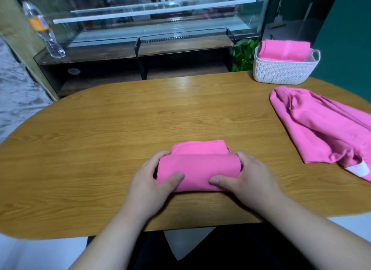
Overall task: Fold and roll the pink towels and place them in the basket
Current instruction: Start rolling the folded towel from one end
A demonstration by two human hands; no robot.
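Seen from above, a person sits at a rounded, light wooden table (120, 117) and rolls a bright pink cloth towel (197, 169) that lies near the table's front edge, straight ahead of them. The towel is almost fully rolled into a thick cylinder lying crosswise, with only a short flat flap left beyond it on the far side. The left hand (154, 181) cups the roll's left end and the right hand (247, 179) cups its right end; each hand's fingers curl around the end while the thumbs press on the front of the roll, so the towel sits between the two hands. The step in hand appears to be finishing the roll. The next move likely calls for turning it over the last flap, keeping it tight, then carrying it to the white woven plastic basket (281, 73) at the far right, which already holds pink towels. A loose, crumpled pink towel (321, 127) waits on the right, well apart from the hands.
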